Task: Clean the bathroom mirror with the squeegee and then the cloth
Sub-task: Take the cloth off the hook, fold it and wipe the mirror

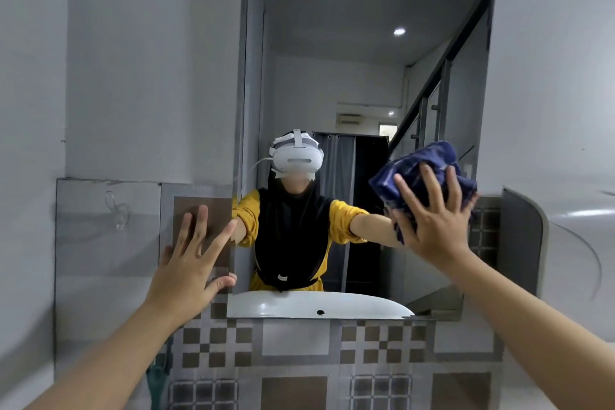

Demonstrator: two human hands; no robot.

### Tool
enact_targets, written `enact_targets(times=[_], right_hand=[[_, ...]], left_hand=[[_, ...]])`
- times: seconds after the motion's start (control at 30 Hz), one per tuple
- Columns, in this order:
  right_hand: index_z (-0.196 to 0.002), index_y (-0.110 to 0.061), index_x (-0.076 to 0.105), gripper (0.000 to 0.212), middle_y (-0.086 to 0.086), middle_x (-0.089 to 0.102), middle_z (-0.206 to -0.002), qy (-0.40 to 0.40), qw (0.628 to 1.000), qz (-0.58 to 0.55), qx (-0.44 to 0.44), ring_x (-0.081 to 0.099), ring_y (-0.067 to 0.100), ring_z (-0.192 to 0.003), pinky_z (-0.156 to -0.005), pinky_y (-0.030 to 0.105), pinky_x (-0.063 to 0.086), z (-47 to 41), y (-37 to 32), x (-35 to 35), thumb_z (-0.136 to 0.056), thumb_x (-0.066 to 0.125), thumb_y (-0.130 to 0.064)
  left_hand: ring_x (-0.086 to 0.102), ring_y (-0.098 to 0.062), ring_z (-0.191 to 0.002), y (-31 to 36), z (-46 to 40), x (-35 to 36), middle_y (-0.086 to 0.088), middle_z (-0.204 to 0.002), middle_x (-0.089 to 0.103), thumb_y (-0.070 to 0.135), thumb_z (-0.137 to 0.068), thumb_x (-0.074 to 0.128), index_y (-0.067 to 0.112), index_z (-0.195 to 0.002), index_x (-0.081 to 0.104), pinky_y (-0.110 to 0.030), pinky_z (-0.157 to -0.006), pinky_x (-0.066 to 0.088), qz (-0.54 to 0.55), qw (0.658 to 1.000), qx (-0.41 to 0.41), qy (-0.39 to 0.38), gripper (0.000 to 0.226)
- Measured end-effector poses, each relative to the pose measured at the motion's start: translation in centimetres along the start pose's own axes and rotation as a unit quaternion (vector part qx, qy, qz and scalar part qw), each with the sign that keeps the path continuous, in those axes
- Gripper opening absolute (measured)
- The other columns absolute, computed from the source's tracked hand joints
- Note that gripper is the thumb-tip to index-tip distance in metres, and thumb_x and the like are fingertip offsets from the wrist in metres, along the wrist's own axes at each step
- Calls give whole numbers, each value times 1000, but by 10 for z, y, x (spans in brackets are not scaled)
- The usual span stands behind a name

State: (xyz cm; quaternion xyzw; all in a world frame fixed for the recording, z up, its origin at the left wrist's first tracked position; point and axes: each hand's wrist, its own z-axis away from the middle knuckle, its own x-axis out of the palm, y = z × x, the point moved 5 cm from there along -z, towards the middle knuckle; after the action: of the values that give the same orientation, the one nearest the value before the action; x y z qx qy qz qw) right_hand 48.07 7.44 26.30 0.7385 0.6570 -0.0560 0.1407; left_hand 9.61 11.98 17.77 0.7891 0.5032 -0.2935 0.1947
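Cloth (420, 161) pressed by flat right hand (436, 225) near mirror (349, 76) edge; left hand (186, 273) splayed.

Head-worn view, facing the mirror (366, 76) squarely, close up

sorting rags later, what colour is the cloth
The cloth is dark blue, shown in the head view.

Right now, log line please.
step: wiping | right hand: presses blue cloth on mirror | left hand: flat on wall tile
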Motion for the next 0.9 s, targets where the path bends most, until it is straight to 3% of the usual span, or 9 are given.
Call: enact_targets(times=[0.17, 0.3, 0.4, 0.73, 0.9], right_hand=[[-146, -30, 33, 57, 16, 17, -156, 5, 989, -88, 122, 3, 48, -141, -113, 62, 17, 27, 18, 6, -93, 33, -51], [-148, -41, 21, 59, 1, 6, -160, -15, 957, -130, 258, 0, 39, -144, -105, 68, 28, 46, 2, 14, -90, 30, -53], [-148, -45, 15, 59, 1, 8, -159, -16, 940, -132, 315, 4, 37, -144, -103, 74, 20, 55, -23, 18, -91, 28, -54], [-146, -39, 28, 57, 5, 15, -156, -3, 952, -152, 265, 8, 45, -142, -96, 84, 9, 48, -128, 24, -91, 39, -50], [-143, -38, 36, 56, 6, 23, -153, 7, 963, -149, 223, 13, 45, -140, -95, 84, 12, 35, -180, 20, -89, 48, -46]], left_hand=[[-11, -34, -142, 1, 0, 2, -3, -155, -23, 54, -72, 62, 44, -143, -9, -67, -99, 26, -5, 1000, -5, 2, 101], [-8, -35, -142, 1, 0, 2, -4, -156, -21, 50, -71, 67, 42, -145, -6, -68, -98, 27, -7, 1000, -5, 5, 104], [-10, -35, -142, 1, 0, 2, -3, -155, -23, 48, -72, 69, 44, -144, -9, -66, -99, 24, -5, 1000, -6, 4, 106], [-9, -36, -142, 2, 2, 3, -7, -156, -19, 52, -75, 64, 39, -146, -7, -65, -99, 26, -24, 1000, 3, 11, 101], [1, -37, -142, 3, 11, 3, -12, -156, -15, 65, -85, 31, 32, -148, -1, -59, -101, 27, -29, 999, 8, 17, 77]])
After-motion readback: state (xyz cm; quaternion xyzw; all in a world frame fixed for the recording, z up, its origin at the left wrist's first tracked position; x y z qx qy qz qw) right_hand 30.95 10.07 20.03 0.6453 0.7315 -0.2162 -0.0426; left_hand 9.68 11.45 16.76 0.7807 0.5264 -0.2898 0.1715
